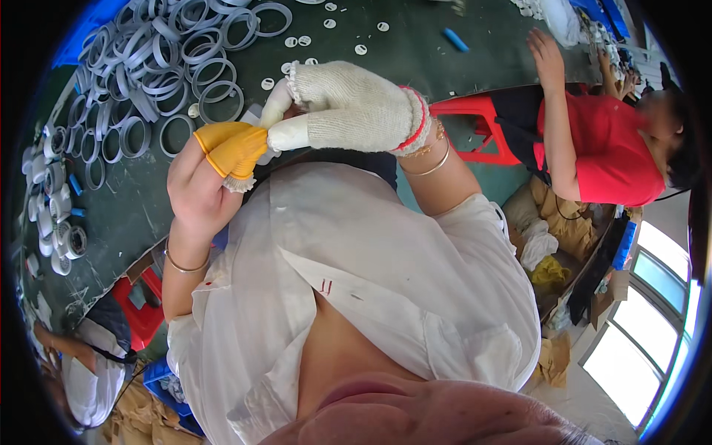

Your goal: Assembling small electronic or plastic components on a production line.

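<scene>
My left hand [204,182] wears yellow fabric covers on its fingers, which are pressed together. My right hand [356,111], in a white knitted glove with a red-edged cuff and pale covers on thumb and forefinger, meets it at the fingertips, also pinched closed. A small pale, translucent piece [252,115] shows just behind the joined fingertips. Most of it is hidden, so its kind and which hand grips it cannot be made out. Both hands are over the near edge of the dark green table [356,63].
Many grey rings [159,67] lie heaped at the left, with white-and-grey round parts [55,200] nearer the edge. Small white discs [361,50] are scattered beyond my hands, near a blue cylinder [455,40]. A co-worker in red [612,148] sits at the right, by a red stool [475,122].
</scene>
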`<state>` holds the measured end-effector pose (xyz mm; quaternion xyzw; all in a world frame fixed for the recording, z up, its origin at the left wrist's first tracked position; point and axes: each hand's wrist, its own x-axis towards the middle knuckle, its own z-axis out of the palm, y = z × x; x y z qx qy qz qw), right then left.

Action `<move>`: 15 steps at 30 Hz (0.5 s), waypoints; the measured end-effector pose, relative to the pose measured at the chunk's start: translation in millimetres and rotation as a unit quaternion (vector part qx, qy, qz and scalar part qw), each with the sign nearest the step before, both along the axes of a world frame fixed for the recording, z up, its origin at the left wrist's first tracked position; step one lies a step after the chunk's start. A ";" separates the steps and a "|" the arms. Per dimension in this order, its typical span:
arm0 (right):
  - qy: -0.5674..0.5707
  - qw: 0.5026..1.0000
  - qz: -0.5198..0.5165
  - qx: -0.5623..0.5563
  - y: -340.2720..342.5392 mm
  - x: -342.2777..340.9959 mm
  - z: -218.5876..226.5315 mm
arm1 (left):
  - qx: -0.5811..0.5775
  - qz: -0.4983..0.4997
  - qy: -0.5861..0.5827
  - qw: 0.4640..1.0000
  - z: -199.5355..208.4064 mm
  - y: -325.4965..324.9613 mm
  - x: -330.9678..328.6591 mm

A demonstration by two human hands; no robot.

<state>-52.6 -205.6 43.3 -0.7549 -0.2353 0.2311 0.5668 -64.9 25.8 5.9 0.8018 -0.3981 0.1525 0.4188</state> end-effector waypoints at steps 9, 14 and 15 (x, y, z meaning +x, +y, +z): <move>-0.244 0.962 -0.123 -0.018 15.5 -13.5 -12.8 | -0.237 0.039 0.406 0.882 0.9 -3.4 -16.3; -0.333 0.933 -0.130 -0.027 22.8 -10.7 -16.1 | -0.347 -0.024 0.528 0.775 -12.9 5.8 -16.9; -0.346 0.928 -0.128 -0.049 23.4 -10.4 -14.9 | -0.347 -0.023 0.529 0.774 -13.2 5.6 -17.4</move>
